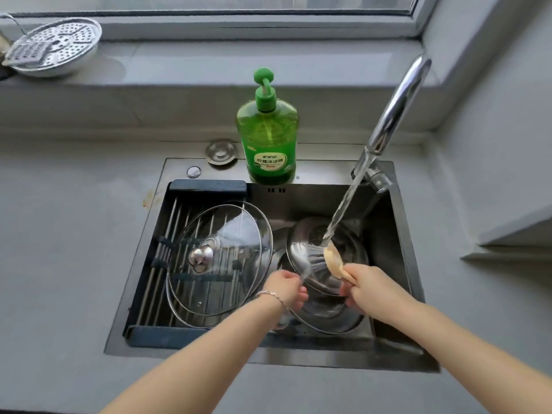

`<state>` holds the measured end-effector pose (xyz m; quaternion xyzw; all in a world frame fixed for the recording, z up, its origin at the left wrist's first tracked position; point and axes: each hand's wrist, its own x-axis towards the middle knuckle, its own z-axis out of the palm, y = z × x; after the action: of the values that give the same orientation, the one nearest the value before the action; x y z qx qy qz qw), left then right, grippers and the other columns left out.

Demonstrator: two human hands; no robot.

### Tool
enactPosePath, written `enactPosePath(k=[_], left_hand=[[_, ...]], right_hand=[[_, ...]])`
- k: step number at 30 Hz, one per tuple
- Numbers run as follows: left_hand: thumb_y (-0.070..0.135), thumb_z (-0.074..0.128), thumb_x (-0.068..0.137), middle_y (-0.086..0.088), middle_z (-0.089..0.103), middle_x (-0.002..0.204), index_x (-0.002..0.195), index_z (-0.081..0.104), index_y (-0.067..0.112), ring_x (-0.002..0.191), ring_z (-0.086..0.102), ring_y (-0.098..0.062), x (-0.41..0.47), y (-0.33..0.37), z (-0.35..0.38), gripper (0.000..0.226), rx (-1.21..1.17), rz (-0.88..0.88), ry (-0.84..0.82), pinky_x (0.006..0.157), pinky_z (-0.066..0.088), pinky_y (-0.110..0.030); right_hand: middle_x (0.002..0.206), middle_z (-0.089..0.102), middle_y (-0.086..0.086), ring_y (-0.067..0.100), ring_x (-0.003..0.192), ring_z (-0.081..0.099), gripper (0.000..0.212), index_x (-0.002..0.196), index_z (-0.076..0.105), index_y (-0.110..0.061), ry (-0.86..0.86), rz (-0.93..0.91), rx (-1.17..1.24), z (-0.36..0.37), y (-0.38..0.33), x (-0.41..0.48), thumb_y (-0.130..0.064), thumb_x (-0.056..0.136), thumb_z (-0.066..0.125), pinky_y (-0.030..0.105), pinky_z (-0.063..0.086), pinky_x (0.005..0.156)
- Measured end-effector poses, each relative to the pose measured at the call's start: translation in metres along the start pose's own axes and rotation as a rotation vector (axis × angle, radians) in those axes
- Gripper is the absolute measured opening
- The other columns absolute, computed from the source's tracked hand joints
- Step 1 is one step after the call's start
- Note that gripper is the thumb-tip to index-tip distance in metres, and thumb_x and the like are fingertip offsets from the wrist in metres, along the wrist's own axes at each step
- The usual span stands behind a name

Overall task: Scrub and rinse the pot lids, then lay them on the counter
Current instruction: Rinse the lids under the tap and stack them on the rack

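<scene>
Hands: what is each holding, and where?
Left hand grips the steel lid by its near-left rim; right hand pinches the beige scrub pad by its lower end.

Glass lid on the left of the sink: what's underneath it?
Through the glass lid you see the metal bars of a drying rack it rests on, spanning the sink. Below the rack all is dark; nothing there can be made out.

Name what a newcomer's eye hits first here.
The bright green soap bottle on the sink ledge, then the tap streaming water onto a sponge in the right hand. The left hand holds a steel lid beside it; a glass lid lies on the rack at left.
</scene>
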<state>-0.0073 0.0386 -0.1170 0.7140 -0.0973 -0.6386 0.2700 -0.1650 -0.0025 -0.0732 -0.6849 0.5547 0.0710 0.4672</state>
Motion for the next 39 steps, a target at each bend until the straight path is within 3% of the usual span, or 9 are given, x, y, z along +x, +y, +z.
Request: enactPosePath(k=[4,7,9,13,17,20,22,32,39], left_hand=[[0.005,0.04,0.094,-0.019,0.049,0.063,0.092,0.055,0.008,0.053,0.037,-0.015,0.039,-0.013,0.038,0.015,-0.318,-0.213,0.069,0.048,0.037,-0.023],[0.021,0.063,0.079,-0.011,0.063,0.096,0.122,0.054,0.002,0.067,0.051,-0.018,0.083,-0.025,0.049,0.048,-0.415,-0.228,0.204,0.061,0.044,-0.026],[0.024,0.068,0.07,-0.008,0.066,0.102,0.114,0.059,0.004,0.072,0.058,-0.019,0.089,-0.02,0.052,0.05,-0.441,-0.236,0.149,0.064,0.046,-0.026],[0.024,0.052,0.093,0.0,0.052,0.089,0.094,0.053,0.018,0.086,0.048,-0.013,0.089,-0.008,0.049,0.006,-0.398,-0.235,0.071,0.08,0.04,-0.029],[0.028,0.062,0.088,-0.003,0.062,0.086,0.097,0.06,0.012,0.074,0.058,-0.015,0.099,-0.011,0.053,0.018,-0.443,-0.223,0.05,0.059,0.052,-0.029],[0.027,0.076,0.075,-0.015,0.067,0.104,0.114,0.058,0.002,0.094,0.065,-0.031,0.107,-0.014,0.061,0.049,-0.415,-0.197,0.13,0.086,0.053,-0.046],[0.024,0.076,0.076,-0.015,0.063,0.108,0.112,0.057,0.0,0.104,0.061,-0.031,0.094,-0.007,0.064,0.047,-0.352,-0.168,0.247,0.096,0.048,-0.041],[0.043,0.075,0.072,-0.016,0.065,0.11,0.107,0.062,0.001,0.102,0.061,-0.031,0.074,0.007,0.058,0.056,0.145,-0.016,0.424,0.085,0.048,-0.034],[0.039,0.074,0.075,-0.014,0.061,0.115,0.113,0.053,0.001,0.105,0.058,-0.032,0.066,0.024,0.065,0.058,0.076,0.044,0.435,0.088,0.044,-0.035]], right_hand=[[0.082,0.065,0.009,0.027,0.076,0.064,0.022,0.08,0.057,-0.018,0.011,0.146,0.007,-0.012,0.053,-0.008,-0.006,0.088,0.04,0.039,0.051,0.063],[0.085,0.064,0.012,0.028,0.075,0.064,0.023,0.082,0.055,-0.017,0.016,0.223,0.104,-0.013,0.076,-0.011,-0.006,0.092,0.038,0.032,0.048,0.055],[0.087,0.064,0.012,0.025,0.073,0.063,0.024,0.082,0.054,-0.017,0.004,0.255,0.145,-0.012,0.085,-0.009,-0.006,0.093,0.037,0.028,0.046,0.054],[0.087,0.065,0.013,0.021,0.07,0.059,0.024,0.08,0.052,-0.015,-0.013,0.301,0.23,-0.007,0.088,-0.003,-0.004,0.094,0.035,0.025,0.043,0.051],[0.086,0.064,0.011,0.02,0.07,0.059,0.02,0.083,0.051,-0.014,-0.008,0.321,0.275,-0.007,0.085,0.002,-0.004,0.095,0.037,0.024,0.045,0.051],[0.086,0.064,0.01,0.018,0.069,0.059,0.017,0.09,0.048,-0.018,0.013,0.321,0.308,-0.009,0.081,0.002,-0.006,0.096,0.038,0.02,0.046,0.048],[0.086,0.064,0.011,0.018,0.068,0.059,0.018,0.09,0.048,-0.02,0.025,0.318,0.312,-0.01,0.079,0.004,-0.005,0.096,0.038,0.02,0.046,0.048],[0.084,0.064,0.008,0.02,0.07,0.06,0.025,0.08,0.05,-0.023,0.062,0.289,0.314,-0.013,0.066,-0.001,-0.006,0.095,0.038,0.023,0.045,0.05],[0.085,0.065,0.008,0.02,0.071,0.062,0.023,0.082,0.05,-0.022,0.071,0.295,0.29,-0.008,0.065,-0.006,-0.008,0.095,0.039,0.022,0.044,0.05]])
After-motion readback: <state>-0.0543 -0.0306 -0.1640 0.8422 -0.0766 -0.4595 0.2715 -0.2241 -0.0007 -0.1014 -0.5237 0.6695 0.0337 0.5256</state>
